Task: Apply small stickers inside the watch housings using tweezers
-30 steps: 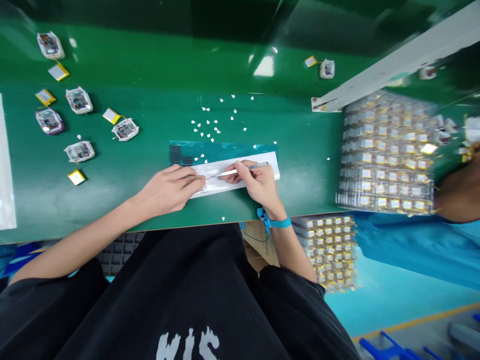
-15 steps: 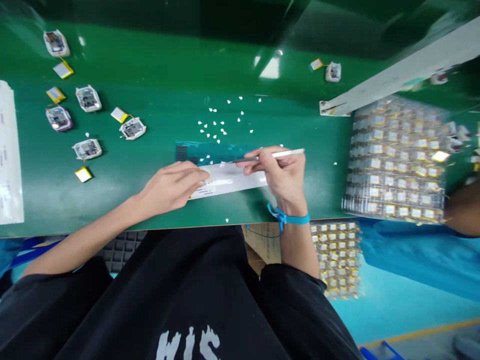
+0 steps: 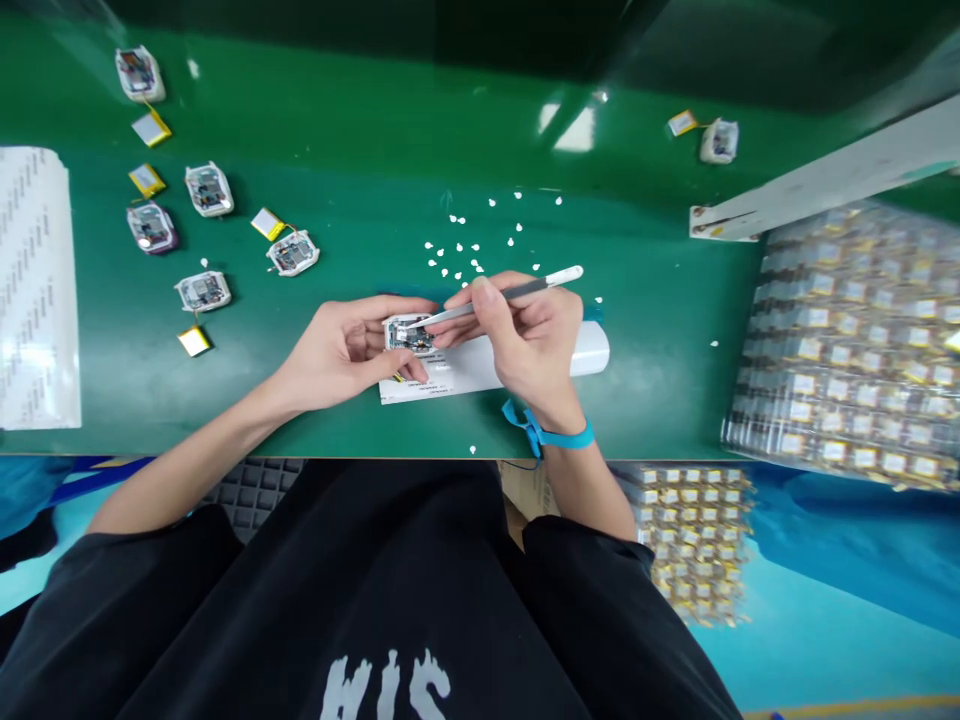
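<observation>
My left hand (image 3: 352,350) is closed round the edge of a white-framed watch case (image 3: 409,334), its circuit board facing up. Between the thumb and fingers of my right hand (image 3: 536,335) is a pair of tweezers (image 3: 531,287) with a white rear end. The tweezer tips reach over the open watch case; whether they touch the board I cannot tell. Under both hands lies a white label strip (image 3: 476,367), partly covered. A yellow-edged piece shows below my left thumb. Small white stickers (image 3: 460,247) are scattered just beyond the hands.
Several opened watch cases (image 3: 209,190) with yellow-edged batteries (image 3: 194,341) lie at the left, beside a white sheet (image 3: 37,290). One more watch case (image 3: 720,141) sits at the far right. Stacked clear trays (image 3: 847,350) and a white metal bar (image 3: 825,178) stand on the right.
My left hand has turned up and now shows the watch case in its fingers. The tweezers have moved from the label strip to the watch case. The view has shifted slightly.
</observation>
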The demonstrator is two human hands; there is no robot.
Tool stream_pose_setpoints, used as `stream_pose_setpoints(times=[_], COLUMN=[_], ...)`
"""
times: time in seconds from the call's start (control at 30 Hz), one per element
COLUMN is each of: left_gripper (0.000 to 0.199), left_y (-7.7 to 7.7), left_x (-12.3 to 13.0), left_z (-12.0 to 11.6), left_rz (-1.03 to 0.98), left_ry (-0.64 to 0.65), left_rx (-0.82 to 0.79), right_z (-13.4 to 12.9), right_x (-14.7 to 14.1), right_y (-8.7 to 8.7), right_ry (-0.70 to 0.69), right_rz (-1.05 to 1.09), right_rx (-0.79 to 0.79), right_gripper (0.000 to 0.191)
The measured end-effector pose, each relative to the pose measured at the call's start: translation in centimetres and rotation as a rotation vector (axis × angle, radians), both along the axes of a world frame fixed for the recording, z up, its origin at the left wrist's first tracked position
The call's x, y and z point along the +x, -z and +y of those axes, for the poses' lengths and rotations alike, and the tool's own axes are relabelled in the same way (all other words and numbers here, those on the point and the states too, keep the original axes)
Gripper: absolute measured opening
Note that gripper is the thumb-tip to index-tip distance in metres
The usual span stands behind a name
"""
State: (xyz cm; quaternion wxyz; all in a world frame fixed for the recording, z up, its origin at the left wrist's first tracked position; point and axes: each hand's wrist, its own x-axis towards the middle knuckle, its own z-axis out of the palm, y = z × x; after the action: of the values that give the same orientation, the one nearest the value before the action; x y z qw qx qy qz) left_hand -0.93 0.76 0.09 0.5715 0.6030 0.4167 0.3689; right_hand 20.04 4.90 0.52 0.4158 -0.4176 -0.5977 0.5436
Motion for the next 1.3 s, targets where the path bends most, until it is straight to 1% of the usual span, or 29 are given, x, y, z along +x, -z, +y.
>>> stream_pose_setpoints(times=[0.13,0.3,0.43,0.73,0.83,0.93,1.03,1.1,1.13,1.2,1.27,1.3], left_gripper=[0.04,0.041,0.039,0.038,0.039,0.035,0.03,0.029,0.028,0.025,0.022,0.022], left_y=[0.0,0.1,0.1,-0.1,-0.1,-0.1,-0.3,-0.6,-0.8,-1.2,-1.6,-1.8], left_x=[0.0,0.0,0.1,-0.1,0.0,-0.1,-0.6,-1.2,-1.5,-2.2,-2.6,-2.8], left_z=[-0.1,-0.2,-0.3,-0.3,-0.2,-0.1,0.2,0.5,0.7,1.1,1.5,1.6], left_rz=[0.02,-0.013,0.014,-0.02,-0.049,-0.029,0.048,0.132,0.178,0.291,0.473,0.579], left_ry=[0.014,-0.001,-0.005,-0.011,-0.021,-0.038,-0.021,-0.012,-0.024,-0.093,-0.165,-0.179], left_rx=[0.051,0.0,0.009,-0.02,-0.046,-0.055,-0.013,0.033,0.052,0.107,0.182,0.219], right_z=[-0.2,-0.3,-0.4,-0.5,-0.6,-1.0,-1.2,-1.0,-0.7,-0.1,0.6,0.9], right_x=[0.0,-0.1,-0.1,-0.3,-0.3,-0.3,0.1,0.7,1.0,1.7,2.1,2.2], right_y=[0.0,0.1,0.3,0.1,0.2,0.6,1.1,1.2,1.2,1.2,1.3,1.4], right_ry=[0.004,-0.005,0.001,0.009,0.01,0.009,0.066,0.133,0.138,0.065,-0.058,-0.109], right_rz=[-0.024,0.007,-0.02,-0.033,-0.012,-0.023,-0.026,-0.024,-0.048,-0.154,-0.279,-0.333], right_rx=[-0.006,0.028,0.029,0.055,0.076,0.099,0.143,0.186,0.22,0.312,0.411,0.458], right_gripper=[0.041,0.034,0.037,0.038,0.035,0.032,0.033,0.033,0.032,0.027,0.023,0.023])
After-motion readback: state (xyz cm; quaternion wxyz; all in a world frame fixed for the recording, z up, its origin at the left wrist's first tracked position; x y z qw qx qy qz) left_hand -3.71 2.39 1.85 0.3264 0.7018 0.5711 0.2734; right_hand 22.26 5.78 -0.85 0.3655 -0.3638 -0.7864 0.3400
